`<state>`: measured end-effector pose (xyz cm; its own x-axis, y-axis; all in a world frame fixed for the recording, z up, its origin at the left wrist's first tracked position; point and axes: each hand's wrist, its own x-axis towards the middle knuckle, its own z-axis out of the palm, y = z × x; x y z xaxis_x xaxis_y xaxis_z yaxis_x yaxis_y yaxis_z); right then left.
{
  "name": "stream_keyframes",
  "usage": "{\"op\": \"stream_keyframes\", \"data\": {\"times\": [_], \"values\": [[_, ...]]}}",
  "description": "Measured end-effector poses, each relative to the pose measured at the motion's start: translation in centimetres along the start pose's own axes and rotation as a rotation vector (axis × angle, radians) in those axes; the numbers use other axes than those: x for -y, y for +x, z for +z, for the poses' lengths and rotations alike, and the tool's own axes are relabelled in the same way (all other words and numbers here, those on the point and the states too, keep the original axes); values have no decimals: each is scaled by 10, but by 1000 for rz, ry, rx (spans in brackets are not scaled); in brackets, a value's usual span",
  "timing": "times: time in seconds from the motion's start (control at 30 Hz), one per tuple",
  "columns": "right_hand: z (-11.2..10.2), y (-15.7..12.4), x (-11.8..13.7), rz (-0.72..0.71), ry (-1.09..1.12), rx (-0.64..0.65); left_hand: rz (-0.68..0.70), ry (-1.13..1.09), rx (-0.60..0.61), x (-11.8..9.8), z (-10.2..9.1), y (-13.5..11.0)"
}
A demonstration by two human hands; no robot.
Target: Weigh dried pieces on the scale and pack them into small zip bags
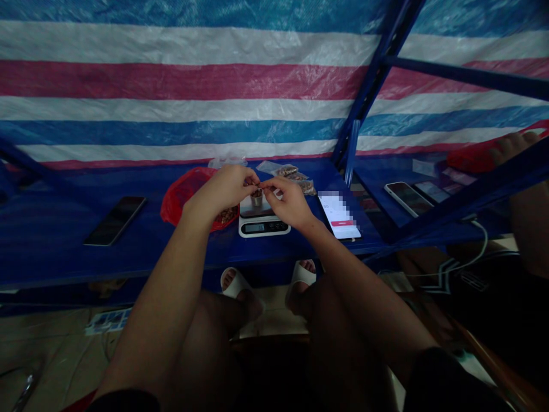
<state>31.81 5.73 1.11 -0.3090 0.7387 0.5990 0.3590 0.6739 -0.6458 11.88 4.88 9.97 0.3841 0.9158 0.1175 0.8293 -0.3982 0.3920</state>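
Observation:
My left hand (226, 189) and my right hand (288, 201) meet above a small kitchen scale (262, 224) on a blue shelf. Both hands are pinched together on a small brown piece between the fingertips; I cannot make out what it is. A small metal cup (256, 197) with brown bits stands on the scale just below the fingers. A red plastic bag (182, 193) holding brown pieces lies under my left wrist. Clear small bags (291, 174) with brown contents lie behind the scale.
A dark phone (115, 220) lies at the left of the blue shelf (51, 240). A lit phone (339, 216) lies right of the scale. Two more phones (408, 197) rest on the neighbouring shelf, where another person's arm (529, 217) and a red bag (469, 157) show. A striped tarp hangs behind.

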Motion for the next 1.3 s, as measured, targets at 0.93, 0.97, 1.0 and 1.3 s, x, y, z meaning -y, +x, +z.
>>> {"op": "stream_keyframes", "data": {"times": [0.93, 0.97, 1.0, 1.3], "values": [[-2, -2, 0, -37, -32, 12, -26, -20, -60, 0, -3, -7], [-2, -2, 0, -37, -16, 0, -24, -60, -89, -1, -3, -7], [-2, -2, 1, -33, 8, -15, -26, -111, -128, -3, -3, -8], [24, 14, 0, 163, 362, -74, -87, -495, -391, -10, 15, -4]]}}
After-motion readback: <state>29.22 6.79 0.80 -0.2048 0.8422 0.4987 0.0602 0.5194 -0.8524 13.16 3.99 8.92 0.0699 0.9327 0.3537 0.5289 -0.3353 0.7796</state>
